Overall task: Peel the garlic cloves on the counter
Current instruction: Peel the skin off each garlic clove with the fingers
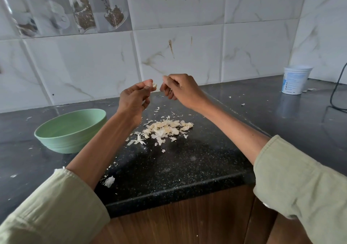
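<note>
My left hand (134,98) is raised above the black counter (178,168) and pinches a pale garlic clove (154,86) at its fingertips. My right hand (179,89) hovers just to the right of the clove with fingers curled and thumb and forefinger pinched together; whether a bit of skin is between them I cannot tell. Below the hands lies a heap of garlic cloves and papery skins (167,128) on the counter.
A green bowl (70,131) stands on the counter to the left. A white plastic tub (295,79) sits at the back right near a black cable (336,93). Skin flakes (109,181) are scattered near the counter's front edge. A tiled wall rises behind.
</note>
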